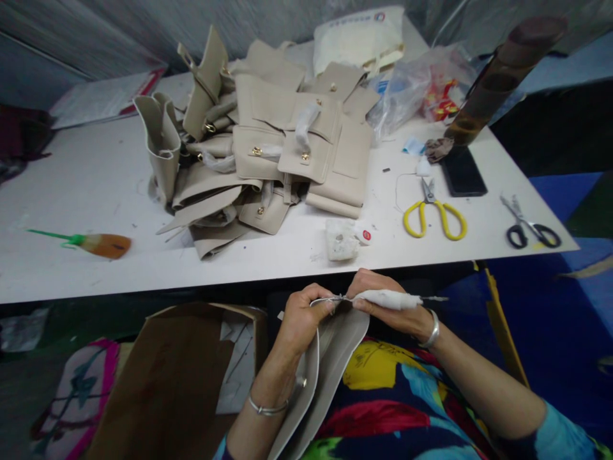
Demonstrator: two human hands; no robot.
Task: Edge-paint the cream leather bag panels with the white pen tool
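A beige bag piece [342,335] hangs over my lap below the table edge, its two leather layers parted. My left hand [301,316] pinches the upper edge of this piece between thumb and fingers. Closed around a white-wrapped awl [389,299] is my right hand [378,287]; the metal tip points left and meets the leather edge right by my left fingertips. A thin metal end sticks out of the wrapped handle on the right. Whether thread is at the tip is too small to tell.
Beige bags with gold clasps [306,137] lie heaped on the white table [230,271]. Yellow-handled scissors [435,214], black-handled scissors [531,227], a phone [462,171], a brown bottle [502,80] and a glue bottle [103,245] are there too. A cardboard box [167,383] stands below left.
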